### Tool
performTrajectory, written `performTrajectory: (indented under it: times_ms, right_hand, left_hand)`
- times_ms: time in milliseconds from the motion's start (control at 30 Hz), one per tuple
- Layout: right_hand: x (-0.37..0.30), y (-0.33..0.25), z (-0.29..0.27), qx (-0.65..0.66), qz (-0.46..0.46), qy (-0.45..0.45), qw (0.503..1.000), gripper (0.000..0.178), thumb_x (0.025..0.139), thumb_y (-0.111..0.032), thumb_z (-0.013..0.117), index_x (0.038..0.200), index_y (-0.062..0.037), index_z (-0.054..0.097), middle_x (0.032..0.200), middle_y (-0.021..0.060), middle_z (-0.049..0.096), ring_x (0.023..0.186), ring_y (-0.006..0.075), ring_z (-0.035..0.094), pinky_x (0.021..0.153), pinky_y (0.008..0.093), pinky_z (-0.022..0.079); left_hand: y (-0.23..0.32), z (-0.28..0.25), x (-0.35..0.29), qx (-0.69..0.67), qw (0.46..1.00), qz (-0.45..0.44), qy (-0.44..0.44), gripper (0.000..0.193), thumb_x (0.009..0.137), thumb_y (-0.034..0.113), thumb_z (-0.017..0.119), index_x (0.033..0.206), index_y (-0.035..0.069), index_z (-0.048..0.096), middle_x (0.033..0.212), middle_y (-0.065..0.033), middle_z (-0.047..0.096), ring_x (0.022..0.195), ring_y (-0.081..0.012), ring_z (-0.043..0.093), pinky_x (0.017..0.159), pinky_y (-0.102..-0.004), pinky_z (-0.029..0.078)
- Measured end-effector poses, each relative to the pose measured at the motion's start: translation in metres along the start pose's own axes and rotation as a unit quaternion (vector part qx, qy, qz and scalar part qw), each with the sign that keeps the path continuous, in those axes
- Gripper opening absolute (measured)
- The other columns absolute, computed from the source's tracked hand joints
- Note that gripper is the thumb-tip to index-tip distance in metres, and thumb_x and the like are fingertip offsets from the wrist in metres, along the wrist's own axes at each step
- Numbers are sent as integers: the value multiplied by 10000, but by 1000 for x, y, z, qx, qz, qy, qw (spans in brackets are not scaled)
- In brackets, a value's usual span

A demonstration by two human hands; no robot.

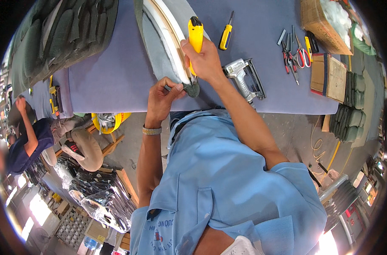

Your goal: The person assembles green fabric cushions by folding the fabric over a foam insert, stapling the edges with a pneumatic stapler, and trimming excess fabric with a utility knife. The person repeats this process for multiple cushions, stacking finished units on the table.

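Note:
A long curved piece, with white padding along a wooden strip and grey fabric at its sides, lies on the blue-grey covered table. My right hand is closed around a yellow utility knife. The knife's lower end points toward the near tip of the curved piece; its blade is hard to make out. At that tip, my left hand pinches a dark green fabric flap between thumb and fingers. A metal-banded watch sits on my left wrist.
Right of my hands lie a yellow screwdriver and a silver staple gun. Farther right are red-handled scissors, pliers and a cardboard box with white stuffing. Dark green padded pieces occupy the far left; a person is below them.

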State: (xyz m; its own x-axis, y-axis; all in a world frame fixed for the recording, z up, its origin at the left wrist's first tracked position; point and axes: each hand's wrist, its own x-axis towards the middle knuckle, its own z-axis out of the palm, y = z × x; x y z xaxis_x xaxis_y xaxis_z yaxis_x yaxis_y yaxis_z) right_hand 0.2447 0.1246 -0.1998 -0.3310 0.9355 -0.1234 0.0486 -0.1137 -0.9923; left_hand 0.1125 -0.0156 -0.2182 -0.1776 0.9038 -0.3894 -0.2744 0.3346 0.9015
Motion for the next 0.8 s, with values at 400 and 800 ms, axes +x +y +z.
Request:
performTrajectory:
  times_ms: [400, 800]
  right_hand:
    - [-1, 10, -1, -63, 7, -8, 998, 305, 952, -313, 628, 955, -8, 646, 597, 111, 642, 571, 257, 676, 604, 414, 516]
    - [-4, 10, -1, -77, 7, -1, 997, 304, 955, -312, 619, 929, -9, 635, 579, 94, 626, 546, 227, 661, 581, 399, 506]
  left_hand:
    - [-5, 1, 4, -5, 1000, 6, -6, 151, 974, 87, 729, 904, 6, 623, 880, -46, 692, 805, -100, 681, 754, -244, 602]
    - [4, 8, 8, 55, 998, 6, -7, 155, 979, 87, 722, 895, 4, 621, 866, -24, 670, 793, -74, 644, 733, -236, 593]
